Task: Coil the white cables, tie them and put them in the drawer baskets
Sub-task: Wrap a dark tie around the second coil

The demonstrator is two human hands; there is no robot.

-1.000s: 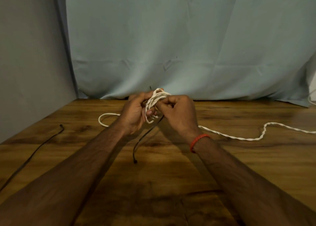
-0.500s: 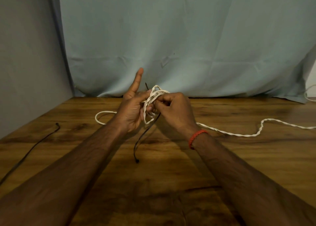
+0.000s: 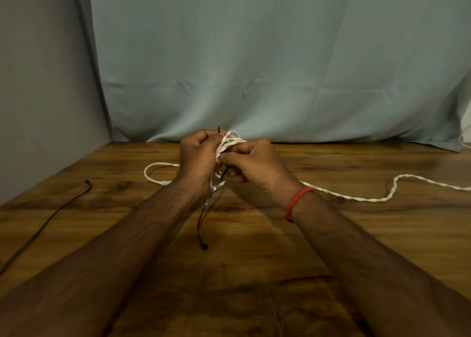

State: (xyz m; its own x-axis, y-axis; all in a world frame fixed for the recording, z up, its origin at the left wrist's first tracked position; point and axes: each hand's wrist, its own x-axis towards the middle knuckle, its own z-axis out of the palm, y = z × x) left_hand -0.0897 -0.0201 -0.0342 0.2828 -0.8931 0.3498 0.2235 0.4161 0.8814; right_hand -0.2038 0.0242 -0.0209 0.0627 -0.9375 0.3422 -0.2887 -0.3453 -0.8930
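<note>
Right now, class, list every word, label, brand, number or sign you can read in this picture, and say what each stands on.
None: no readable text anywhere in view.
The white cable, black tie, red wristband, wooden table and blue cloth show no print, label or sign.

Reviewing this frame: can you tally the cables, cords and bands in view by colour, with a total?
White cable: 1 (right-edge strand assumed to be the same one)
Black cords: 2 (held cord, loose cord lying on the table)
Red wristband: 1
Total: 4
</note>
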